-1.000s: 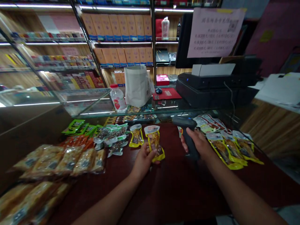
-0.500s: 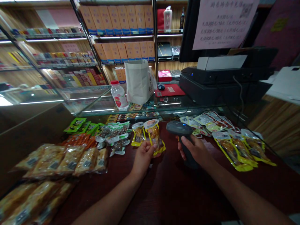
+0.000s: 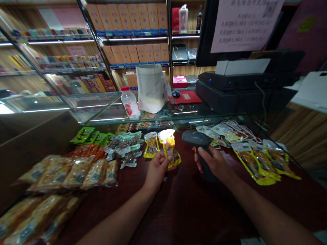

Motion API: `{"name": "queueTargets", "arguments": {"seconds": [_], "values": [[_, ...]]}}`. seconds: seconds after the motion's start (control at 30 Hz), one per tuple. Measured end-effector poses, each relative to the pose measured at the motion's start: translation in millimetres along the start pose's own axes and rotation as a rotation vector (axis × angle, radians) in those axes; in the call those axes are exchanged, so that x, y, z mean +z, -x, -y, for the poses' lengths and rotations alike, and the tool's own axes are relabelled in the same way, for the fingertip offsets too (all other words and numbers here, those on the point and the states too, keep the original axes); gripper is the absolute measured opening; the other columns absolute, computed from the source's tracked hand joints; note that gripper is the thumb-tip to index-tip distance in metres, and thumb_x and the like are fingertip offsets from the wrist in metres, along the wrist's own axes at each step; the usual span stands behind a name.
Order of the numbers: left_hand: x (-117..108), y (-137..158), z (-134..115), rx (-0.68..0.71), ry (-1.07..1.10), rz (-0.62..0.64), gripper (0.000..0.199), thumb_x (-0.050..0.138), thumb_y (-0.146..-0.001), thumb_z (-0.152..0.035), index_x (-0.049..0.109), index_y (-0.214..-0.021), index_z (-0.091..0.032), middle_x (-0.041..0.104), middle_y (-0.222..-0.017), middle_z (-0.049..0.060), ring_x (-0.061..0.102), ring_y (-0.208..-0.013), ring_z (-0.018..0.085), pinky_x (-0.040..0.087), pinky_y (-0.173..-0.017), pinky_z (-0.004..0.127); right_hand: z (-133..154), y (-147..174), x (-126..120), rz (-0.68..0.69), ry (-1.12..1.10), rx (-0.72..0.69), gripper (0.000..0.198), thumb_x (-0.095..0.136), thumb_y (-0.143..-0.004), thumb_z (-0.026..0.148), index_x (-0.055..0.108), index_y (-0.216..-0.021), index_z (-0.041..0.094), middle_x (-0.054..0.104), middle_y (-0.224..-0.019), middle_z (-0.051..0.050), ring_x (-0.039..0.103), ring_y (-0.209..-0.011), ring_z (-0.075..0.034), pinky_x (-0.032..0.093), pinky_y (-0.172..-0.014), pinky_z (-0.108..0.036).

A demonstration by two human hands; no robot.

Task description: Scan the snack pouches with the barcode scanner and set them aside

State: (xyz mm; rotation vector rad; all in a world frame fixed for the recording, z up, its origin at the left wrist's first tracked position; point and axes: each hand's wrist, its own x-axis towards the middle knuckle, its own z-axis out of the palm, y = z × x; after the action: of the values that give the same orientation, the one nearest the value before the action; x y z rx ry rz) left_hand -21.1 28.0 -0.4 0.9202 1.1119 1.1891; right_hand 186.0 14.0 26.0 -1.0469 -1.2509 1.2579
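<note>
Between thumb and fingers, my left hand point(image 3: 157, 170) pinches the lower left edge of a yellow-edged snack pack point(image 3: 170, 147), which looks like vacuum-packed chicken leg. Bright light falls on the pack's upper part. Just left of it lies a similar snack pack point(image 3: 151, 145) on the dark red counter point(image 3: 163, 211). My right hand point(image 3: 211, 161) is wrapped round the handle of a dark barcode scanner point(image 3: 196, 139). Its head points left toward the lit pack, with a gap between them. More yellow-edged packs point(image 3: 251, 163) lie to the right of my right hand.
Bagged bread-like snacks point(image 3: 74, 172), orange packets point(image 3: 88, 152), green packets point(image 3: 83, 135) and silvery packs point(image 3: 125, 146) cover the left side. White pouches point(image 3: 230, 131) lie at the back right. Behind are a bottle point(image 3: 129, 103), a white bag point(image 3: 151, 90) and a cash register point(image 3: 240, 95).
A bright patch of light now shows on the top of the held pack, and the blue light on the scanner is off. Both hands have stayed nearly in place.
</note>
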Motion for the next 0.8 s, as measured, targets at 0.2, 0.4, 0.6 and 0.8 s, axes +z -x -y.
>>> {"name": "queueTargets", "arguments": {"seconds": [0.2,0.4,0.6,0.8], "values": [[2,2,-1,0.004,0.013,-0.005,0.047,0.086,-0.062,-0.046,0.056,-0.085,-0.017,0.076,-0.080,0.004,0.075,-0.078,0.023,0.062,-0.068,0.033,0,0,0,-0.014,-0.004,0.001,0.046,0.064,-0.085,0.064,0.058,-0.090,0.019,0.061,-0.068,0.003,0.055,-0.043,-0.010,0.046,-0.039,-0.021],[-4,-5,1,-0.020,0.030,-0.010,0.043,0.086,-0.067,-0.038,0.058,-0.092,-0.016,0.076,-0.087,0.007,0.075,-0.081,0.023,0.062,-0.068,0.033,-2,-3,0,-0.026,-0.020,0.027,0.046,0.064,-0.085,0.063,0.058,-0.093,0.019,0.062,-0.068,0.002,0.055,-0.044,-0.011,0.046,-0.038,-0.022],[-12,-26,-11,-0.098,0.063,-0.039,0.027,0.079,-0.074,-0.014,0.061,-0.094,-0.013,0.076,-0.092,0.010,0.075,-0.078,0.019,0.063,-0.067,0.028,-8,-7,-2,-0.022,-0.041,0.012,0.047,0.066,-0.084,0.064,0.058,-0.094,0.018,0.063,-0.068,0.002,0.055,-0.042,-0.011,0.046,-0.037,-0.022],[-12,-59,-32,-0.165,-0.095,-0.029,0.021,0.077,-0.075,-0.010,0.062,-0.089,-0.010,0.074,-0.084,0.011,0.074,-0.071,0.017,0.062,-0.063,0.024,-11,-10,-5,-0.013,-0.055,-0.010,0.047,0.066,-0.084,0.064,0.058,-0.093,0.018,0.063,-0.066,0.002,0.055,-0.041,-0.010,0.046,-0.036,-0.021]]}}
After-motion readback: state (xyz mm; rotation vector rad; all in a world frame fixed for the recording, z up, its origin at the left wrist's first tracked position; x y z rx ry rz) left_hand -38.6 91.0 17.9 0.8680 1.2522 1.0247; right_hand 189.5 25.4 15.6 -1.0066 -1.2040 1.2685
